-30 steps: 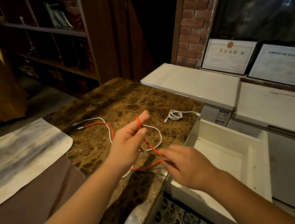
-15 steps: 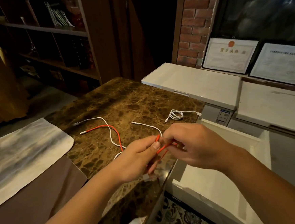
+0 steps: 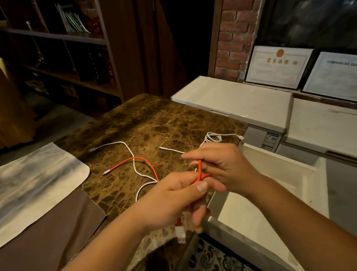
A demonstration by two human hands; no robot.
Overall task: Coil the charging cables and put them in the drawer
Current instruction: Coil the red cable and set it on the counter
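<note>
A red charging cable (image 3: pixel 132 159) trails over the brown marble counter (image 3: pixel 151 124). My left hand (image 3: pixel 176 199) pinches a small loop of it, and its white plug (image 3: pixel 180 234) hangs below my fingers. My right hand (image 3: pixel 220 166) holds the loop's upper strand just above. A loose white cable (image 3: pixel 130 154) crosses the red one on the counter. A second white cable (image 3: pixel 213 137), coiled, lies near the counter's right edge. The open white drawer (image 3: pixel 304 174) sits under my right forearm.
A grey-white mat (image 3: pixel 27 185) lies at the counter's left. White chest freezers (image 3: pixel 245 102) stand behind the drawer, with framed certificates (image 3: pixel 277 66) against the brick wall. Dark bookshelves (image 3: pixel 59 48) fill the far left. Patterned floor shows below the counter edge.
My left hand came down from a raised pose and my right hand rose to meet it. Both now hold a tighter red loop, and less red cable lies on the counter.
</note>
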